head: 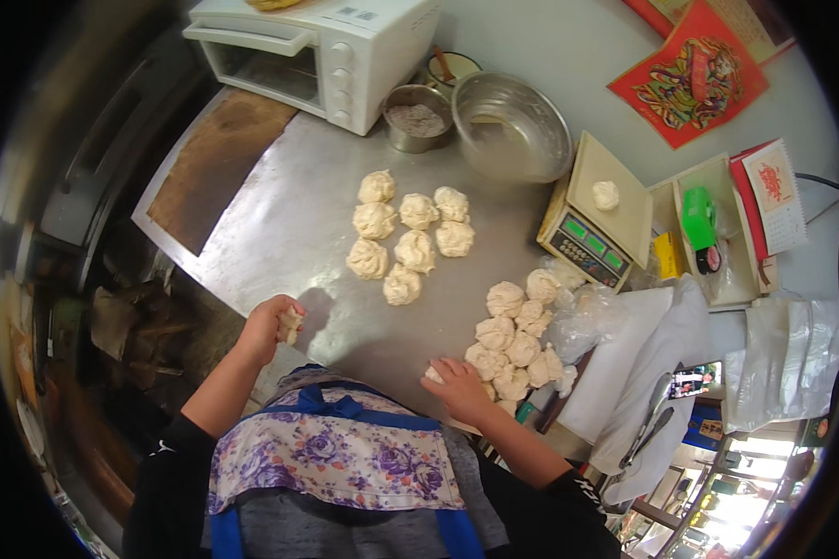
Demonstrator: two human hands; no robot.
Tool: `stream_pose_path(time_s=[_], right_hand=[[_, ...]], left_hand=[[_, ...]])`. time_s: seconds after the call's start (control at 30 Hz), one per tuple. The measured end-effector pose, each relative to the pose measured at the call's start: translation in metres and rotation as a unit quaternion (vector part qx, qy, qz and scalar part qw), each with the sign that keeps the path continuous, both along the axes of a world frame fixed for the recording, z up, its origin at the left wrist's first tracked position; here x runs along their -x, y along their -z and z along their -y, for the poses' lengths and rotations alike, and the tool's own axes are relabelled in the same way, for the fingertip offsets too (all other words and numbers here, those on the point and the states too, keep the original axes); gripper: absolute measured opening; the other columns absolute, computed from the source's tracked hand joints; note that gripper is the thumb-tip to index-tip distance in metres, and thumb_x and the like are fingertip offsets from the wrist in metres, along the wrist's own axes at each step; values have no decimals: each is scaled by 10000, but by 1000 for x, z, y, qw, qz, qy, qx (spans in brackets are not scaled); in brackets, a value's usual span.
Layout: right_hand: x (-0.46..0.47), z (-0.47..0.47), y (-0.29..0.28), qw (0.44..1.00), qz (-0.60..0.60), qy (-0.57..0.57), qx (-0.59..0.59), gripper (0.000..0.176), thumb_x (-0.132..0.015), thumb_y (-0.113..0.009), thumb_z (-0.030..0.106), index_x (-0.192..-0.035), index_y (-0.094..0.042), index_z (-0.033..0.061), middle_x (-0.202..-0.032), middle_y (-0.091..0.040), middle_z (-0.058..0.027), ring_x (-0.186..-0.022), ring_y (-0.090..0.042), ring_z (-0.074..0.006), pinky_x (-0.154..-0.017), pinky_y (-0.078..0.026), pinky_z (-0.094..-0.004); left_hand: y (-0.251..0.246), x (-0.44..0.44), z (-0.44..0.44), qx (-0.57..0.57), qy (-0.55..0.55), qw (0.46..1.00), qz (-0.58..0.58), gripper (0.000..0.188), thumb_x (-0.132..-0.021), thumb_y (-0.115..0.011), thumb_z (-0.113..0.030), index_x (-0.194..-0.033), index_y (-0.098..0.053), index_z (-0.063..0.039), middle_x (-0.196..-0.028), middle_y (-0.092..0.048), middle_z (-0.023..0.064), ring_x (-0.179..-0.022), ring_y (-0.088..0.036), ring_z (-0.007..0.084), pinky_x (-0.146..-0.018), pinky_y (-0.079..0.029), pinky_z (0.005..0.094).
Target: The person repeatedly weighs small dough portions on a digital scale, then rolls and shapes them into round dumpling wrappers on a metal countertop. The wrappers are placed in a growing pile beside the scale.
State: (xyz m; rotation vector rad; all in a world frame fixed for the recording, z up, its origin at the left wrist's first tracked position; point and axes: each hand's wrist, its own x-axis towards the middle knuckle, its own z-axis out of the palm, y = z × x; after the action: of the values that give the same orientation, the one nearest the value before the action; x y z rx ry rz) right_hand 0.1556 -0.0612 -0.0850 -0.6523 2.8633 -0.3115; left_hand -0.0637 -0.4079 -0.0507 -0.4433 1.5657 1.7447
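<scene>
My left hand (pixel 267 328) is raised over the table's left front edge, its fingers closed around a small piece of dough (pixel 292 325). Close to the front edge on the right, my right hand (pixel 460 393) curls over another lump of dough (pixel 434 375), mostly hidden under the fingers. Several rough dough balls (pixel 414 250) sit in loose columns on the metal tabletop (pixel 287 216). Beside my right hand lies a crowded pile of dough lumps (pixel 523 347), some touching each other. One small dough ball (pixel 605 195) rests on the plate of a digital scale (pixel 594 234).
At the back stand a white toaster oven (pixel 363 63), a metal pot (pixel 419 120) with pale contents and a large steel bowl (pixel 510 129). Clear plastic bags (pixel 587 314), white sheeting (pixel 619 356), metal tongs (pixel 647 423) and a phone (pixel 696 380) lie at the right.
</scene>
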Motion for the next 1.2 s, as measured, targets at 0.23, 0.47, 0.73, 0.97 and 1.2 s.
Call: stream_pose_path(time_s=[0.23, 0.47, 0.73, 0.97, 1.2], right_hand=[[83, -133, -56, 753, 35, 453, 476, 368, -807, -708, 42, -1145, -562, 52, -1065, -585, -26, -987, -559, -135, -854, -494, -312], [143, -413, -121, 729, -166, 568, 343, 669, -764, -707, 134, -1361, -428, 18, -1263, -549, -158, -1151, -553, -280, -996, -445, -353], [263, -420, -45, 879, -85, 468, -25, 663, -651, -714, 67, -1296, -582, 139, -1383, -466, -242, -1298, -437, -401, -1055, -396, -362], [252, -273, -104, 877, -119, 399, 240, 435, -680, -714, 25, -1101, -622, 85, -1153, -606, -130, -1006, -605, -256, -877, -495, -357], [177, -43, -124, 744, 164, 265, 592, 555, -772, -714, -18, -1297, -548, 56, -1147, -614, -59, -1019, -602, -144, -875, -495, -275]], left_hand=[[-25, 2, -57, 1, 16, 994, -111, 221, -859, -457, -197, -843, -623, -52, -798, -608, 60, -685, -590, 172, -593, -463, 287], [-8, 1, -43, -33, -61, 997, -41, 303, -923, -458, -291, -793, -595, -54, -793, -619, 76, -655, -591, 196, -602, -468, 295], [-30, -25, -49, 45, -31, 994, -90, 390, -942, -512, -377, -778, -632, -44, -882, -681, 119, -664, -615, 181, -567, -468, 283], [-52, -14, -79, 57, 72, 988, -127, 232, -887, -686, -188, -1065, -664, -43, -889, -655, 29, -730, -589, 99, -626, -466, 233], [-99, 4, -172, 57, 219, 875, -429, 437, -868, -708, -337, -1203, -556, -101, -935, -646, 175, -835, -640, 305, -736, -505, 393]])
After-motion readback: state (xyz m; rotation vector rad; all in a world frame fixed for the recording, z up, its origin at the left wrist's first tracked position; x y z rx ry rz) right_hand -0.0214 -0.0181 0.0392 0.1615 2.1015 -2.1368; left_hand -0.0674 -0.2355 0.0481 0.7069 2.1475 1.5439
